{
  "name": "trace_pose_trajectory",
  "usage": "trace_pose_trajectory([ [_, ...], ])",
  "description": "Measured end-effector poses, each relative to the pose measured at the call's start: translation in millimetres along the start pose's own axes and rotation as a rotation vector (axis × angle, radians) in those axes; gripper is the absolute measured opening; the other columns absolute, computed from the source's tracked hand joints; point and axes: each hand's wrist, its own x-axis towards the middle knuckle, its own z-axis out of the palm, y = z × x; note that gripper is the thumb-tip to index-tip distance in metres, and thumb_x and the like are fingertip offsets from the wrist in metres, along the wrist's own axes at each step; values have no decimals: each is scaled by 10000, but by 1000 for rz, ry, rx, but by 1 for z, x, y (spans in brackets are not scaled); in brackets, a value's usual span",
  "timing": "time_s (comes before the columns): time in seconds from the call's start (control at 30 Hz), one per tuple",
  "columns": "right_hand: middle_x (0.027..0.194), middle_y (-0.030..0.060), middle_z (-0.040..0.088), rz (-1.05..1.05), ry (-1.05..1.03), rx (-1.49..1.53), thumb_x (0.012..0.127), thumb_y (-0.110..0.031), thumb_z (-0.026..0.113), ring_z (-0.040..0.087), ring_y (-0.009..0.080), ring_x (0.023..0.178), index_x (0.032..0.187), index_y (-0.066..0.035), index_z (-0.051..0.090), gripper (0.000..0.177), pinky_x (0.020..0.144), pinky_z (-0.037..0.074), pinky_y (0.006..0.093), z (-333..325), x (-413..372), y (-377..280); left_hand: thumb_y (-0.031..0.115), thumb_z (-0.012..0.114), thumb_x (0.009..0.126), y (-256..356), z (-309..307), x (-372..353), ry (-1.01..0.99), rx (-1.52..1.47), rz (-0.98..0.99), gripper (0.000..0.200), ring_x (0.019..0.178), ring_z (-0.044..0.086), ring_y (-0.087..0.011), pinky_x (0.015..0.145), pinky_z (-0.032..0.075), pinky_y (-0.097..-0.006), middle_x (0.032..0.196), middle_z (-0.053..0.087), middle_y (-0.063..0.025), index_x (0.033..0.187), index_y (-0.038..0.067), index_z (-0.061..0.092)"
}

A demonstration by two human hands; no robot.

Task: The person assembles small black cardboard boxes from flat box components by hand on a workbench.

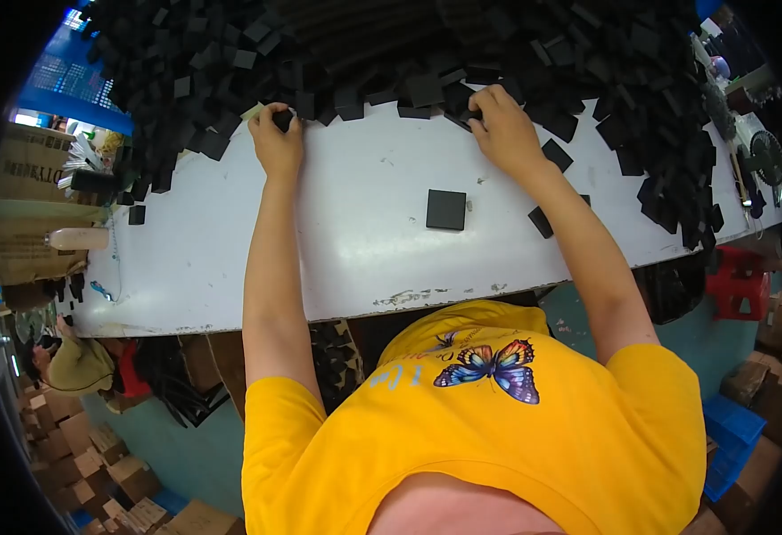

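Observation:
Both arms reach across the white table (355, 232) to a large heap of black boxes (204, 98) along its far side. My left hand (277, 143) is closed round a small black box (283, 119) at the heap's near edge. Farther right, my right hand (504, 127) has its fingers bent down onto a black box (456, 102) in the heap, with the fingertips partly hidden. A square black box (445, 209) lies flat by itself on the table between my forearms. Near my right forearm lie other black boxes (556, 155), one partly covered by the arm.
At the left are a cardboard carton (30, 169) and a pale bottle (77, 238). A red stool (737, 283), a blue crate (732, 441) and a small fan (765, 159) stand at the right. Cardboard boxes (134, 477) are on the floor at lower left.

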Motion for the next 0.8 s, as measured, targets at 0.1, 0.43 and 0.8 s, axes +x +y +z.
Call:
trace_pose_trajectory([
  [0.1, 1001, 117, 628, 65, 73, 128, 844, -31, 712, 655, 312, 895, 1197, -86, 591, 377, 776, 542, 402, -18, -19, 0, 156, 857, 789, 5, -17, -23, 120, -258, -58, 514, 1199, 583, -303, 992, 492, -405, 1331, 551, -147, 1235, 93, 610],
  [0.43, 865, 66, 673, 96, 204, 373, 831, 60, 738, 643, 161, 740, 965, 2, 731, 145, 679, 513, 260, -66, -69, -38, 243, 950, 602, 187, -70, -138, -351, -328, 488, 791, 1082, 571, -261, 915, 452, -362, 1166, 647, -79, 1326, 132, 652],
  [0.8, 868, 38, 655, -574, 138, 129, 732, -56, 745, 617, 223, 802, 933, -65, 727, 202, 816, 453, 368, -59, -88, -67, 85, 923, 695, 170, -23, -175, -568, -619, 154, 1117, 1151, 625, -267, 1012, 498, -389, 1248, 641, -117, 1594, 127, 262],
])
